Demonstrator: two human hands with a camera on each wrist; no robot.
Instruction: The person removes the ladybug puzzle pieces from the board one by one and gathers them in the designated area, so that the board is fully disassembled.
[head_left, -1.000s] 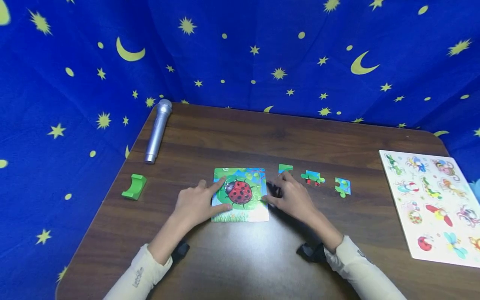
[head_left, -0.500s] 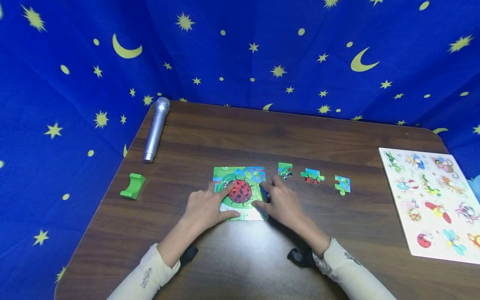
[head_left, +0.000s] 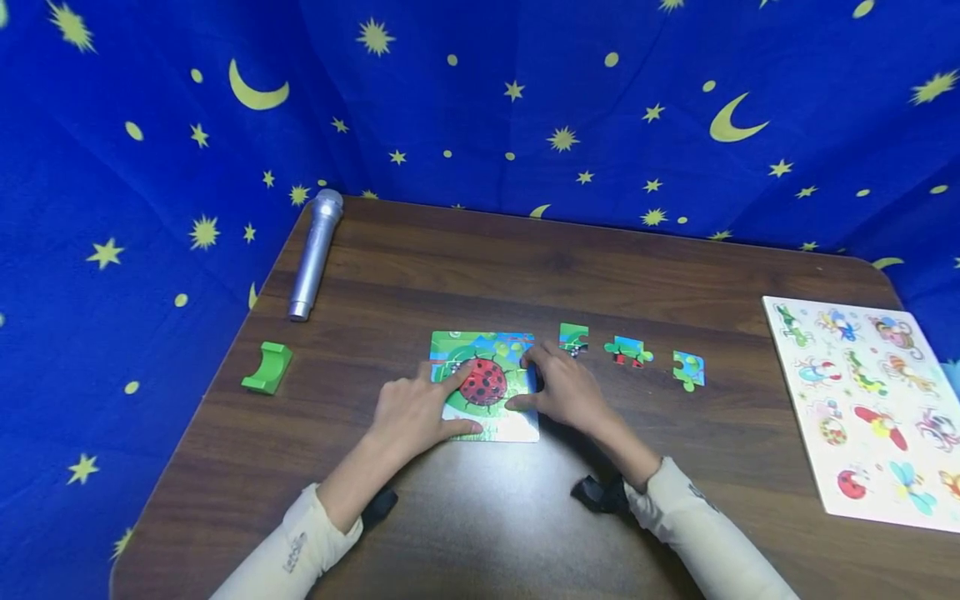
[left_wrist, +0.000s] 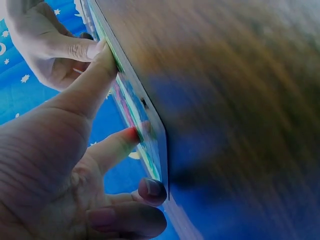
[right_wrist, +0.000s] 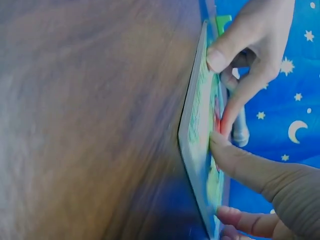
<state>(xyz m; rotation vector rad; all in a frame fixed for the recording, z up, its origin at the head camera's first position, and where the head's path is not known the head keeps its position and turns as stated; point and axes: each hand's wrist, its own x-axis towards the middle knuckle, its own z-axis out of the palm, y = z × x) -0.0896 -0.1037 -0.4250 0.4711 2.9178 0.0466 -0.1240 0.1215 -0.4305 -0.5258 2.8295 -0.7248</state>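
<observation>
A square ladybug jigsaw puzzle (head_left: 483,383) lies on the table in front of the person. My left hand (head_left: 408,412) rests on its left side, the index finger on the ladybug picture and the thumb near the bottom. In the left wrist view, other fingers of it bend at the puzzle's edge. My right hand (head_left: 566,387) touches the puzzle's right side with thumb and index finger apart. The right wrist view shows its thumb (right_wrist: 240,160) pressing on the picture. Three loose jigsaw pieces lie to the right: one (head_left: 573,337), another (head_left: 628,352) and a third (head_left: 688,369).
A silver toy microphone (head_left: 317,254) lies at the back left. Nearer stands a green arched block (head_left: 268,368). On the right is a white board (head_left: 862,408) with insect pictures. A blue curtain (head_left: 480,100) with stars and moons hangs behind the wooden table (head_left: 465,267).
My left hand has slid right, further over the puzzle. My right hand has moved left onto the puzzle's right side, uncovering the nearest loose piece; its index finger has since shifted slightly toward the upper corner.
</observation>
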